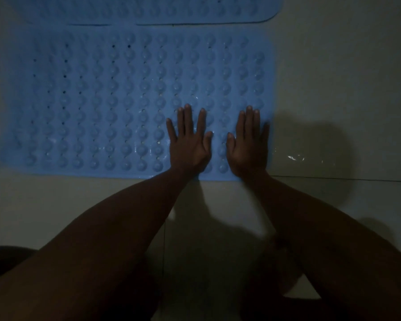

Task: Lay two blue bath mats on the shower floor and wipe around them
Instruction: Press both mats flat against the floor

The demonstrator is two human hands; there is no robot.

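two hands (218, 144), two blue mats (102, 100)

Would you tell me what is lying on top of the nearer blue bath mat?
Both hands, left hand and right hand, press flat on the nearer blue bath mat. The floor beneath it is covered.
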